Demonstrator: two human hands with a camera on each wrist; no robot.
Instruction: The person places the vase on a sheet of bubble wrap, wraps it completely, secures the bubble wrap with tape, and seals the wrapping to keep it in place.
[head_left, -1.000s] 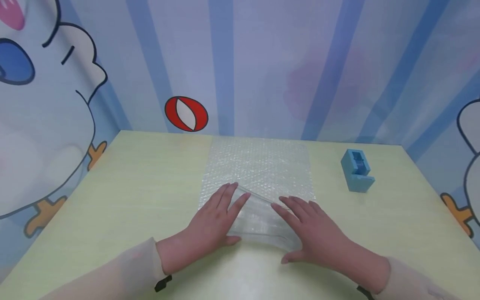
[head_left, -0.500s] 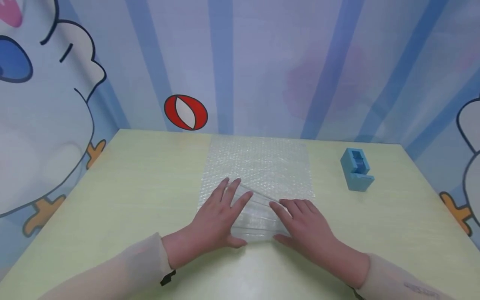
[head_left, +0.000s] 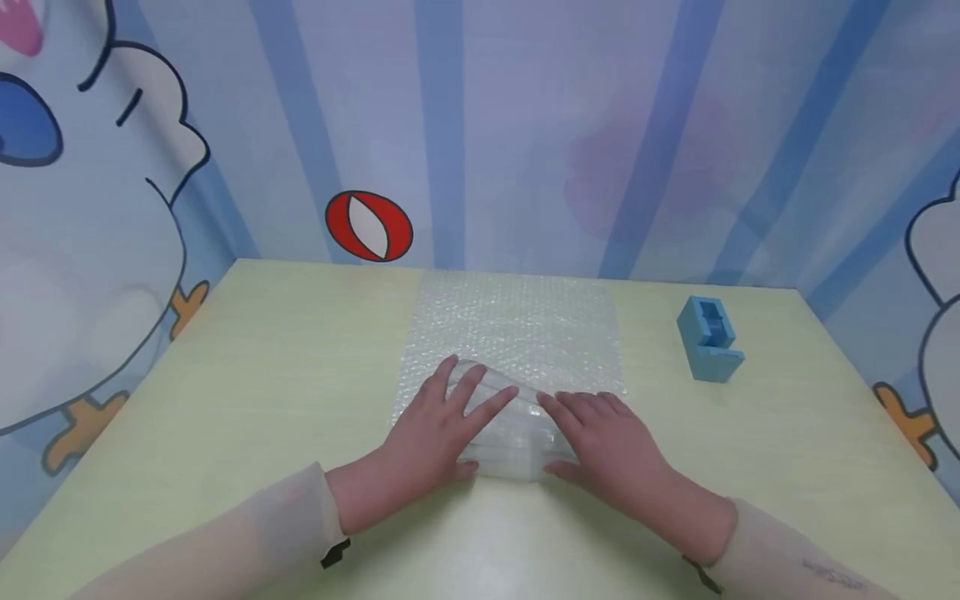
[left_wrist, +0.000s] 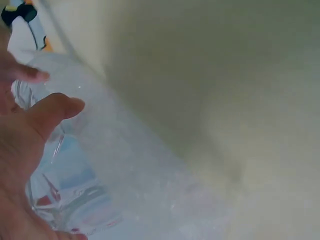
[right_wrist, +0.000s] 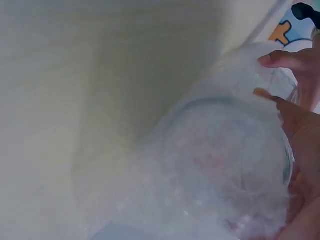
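Note:
A clear, glass-like cylindrical vessel (head_left: 521, 425) lies on its side at the near end of a bubble wrap sheet (head_left: 517, 321). The sheet's near part curls up around it. My left hand (head_left: 427, 425) holds its left end, fingers spread over the top and thumb on the near side. My right hand (head_left: 611, 437) grips the right end, fingers close together and thumb low in front. Ridged, see-through walls of the vessel (left_wrist: 75, 170) show in the left wrist view. In the right wrist view the bubble wrap (right_wrist: 215, 165) covers a round end.
On the right of the pale table (head_left: 300, 333) stands a light blue tape dispenser (head_left: 708, 340). The bubble wrap runs flat to the table's back edge. Printed cartoon walls (head_left: 517, 125) enclose the back and both sides.
My right hand has shifted left and its thumb has come in against the wrap's near side. My left fingers have spread further over the roll. The tape dispenser has not moved on the table.

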